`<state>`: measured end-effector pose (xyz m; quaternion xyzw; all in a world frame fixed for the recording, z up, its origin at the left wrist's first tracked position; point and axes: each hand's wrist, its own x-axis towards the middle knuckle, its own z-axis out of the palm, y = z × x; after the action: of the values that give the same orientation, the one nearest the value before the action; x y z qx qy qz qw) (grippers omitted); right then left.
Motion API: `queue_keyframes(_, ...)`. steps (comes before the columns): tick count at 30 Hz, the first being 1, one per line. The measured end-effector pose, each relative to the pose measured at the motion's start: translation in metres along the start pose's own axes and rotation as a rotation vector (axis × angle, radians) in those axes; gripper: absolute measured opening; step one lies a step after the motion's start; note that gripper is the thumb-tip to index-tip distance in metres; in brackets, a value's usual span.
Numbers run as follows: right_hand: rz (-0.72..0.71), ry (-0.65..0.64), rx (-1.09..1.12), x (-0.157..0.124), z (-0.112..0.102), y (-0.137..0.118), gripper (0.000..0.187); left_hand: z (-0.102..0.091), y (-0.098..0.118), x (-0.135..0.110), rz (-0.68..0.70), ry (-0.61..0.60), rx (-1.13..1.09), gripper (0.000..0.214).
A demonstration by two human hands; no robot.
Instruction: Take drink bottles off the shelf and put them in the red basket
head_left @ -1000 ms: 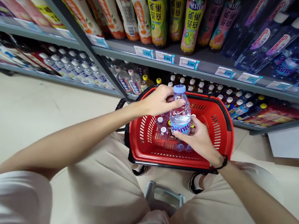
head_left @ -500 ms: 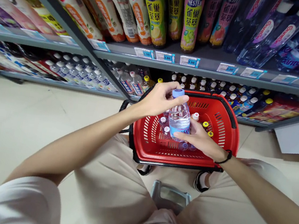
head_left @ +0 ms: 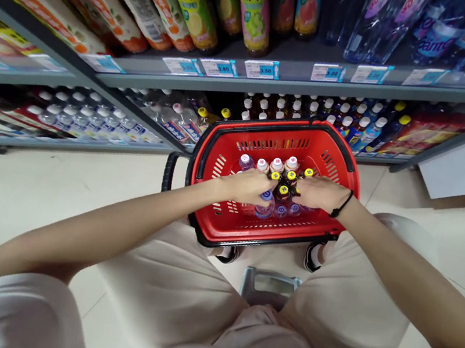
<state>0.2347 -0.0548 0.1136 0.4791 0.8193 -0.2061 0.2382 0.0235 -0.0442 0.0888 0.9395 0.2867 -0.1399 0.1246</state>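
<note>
A red shopping basket (head_left: 341, 156) stands on the floor between my knees, with several small bottles upright in it, capped white, yellow and blue. Both hands reach down into it. My left hand (head_left: 244, 186) is closed on the top of a clear water bottle with a blue cap (head_left: 265, 204), which stands low among the others. My right hand (head_left: 321, 193) rests on the bottle tops beside it, fingers curled against a dark bottle with a yellow cap (head_left: 285, 192). What those fingers hold is hidden. A black band sits on my right wrist.
Store shelves (head_left: 211, 82) run across the back, with large tea and water bottles above price tags and small bottles on the lowest shelf behind the basket. A grey stool edge (head_left: 268, 285) shows between my legs. The pale tiled floor (head_left: 36, 184) spreads to the left.
The water bottle, held up above the basket before, has gone down into it among the other bottles. Both hands followed it down. The view has tilted lower.
</note>
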Motion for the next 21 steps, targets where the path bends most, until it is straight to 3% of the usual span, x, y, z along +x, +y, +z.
queue_keyframes(4,-0.002,0.037,0.025,-0.008,-0.007,-0.001,0.04,0.045,0.011,0.017,-0.039,-0.148,-0.069,0.04)
queue_keyframes(11,0.042,-0.01,0.042,-0.02,-0.014,-0.001,0.041,0.133,0.015,0.032,-0.218,-0.261,-0.137,0.05)
queue_keyframes(15,0.022,0.009,0.071,-0.024,-0.015,-0.001,0.043,0.155,0.009,0.034,-0.33,-0.264,-0.174,0.044)
queue_keyframes(21,0.017,0.005,0.079,-0.025,-0.016,0.001,0.042,0.165,0.015,0.04,-0.384,-0.24,-0.214,0.042)
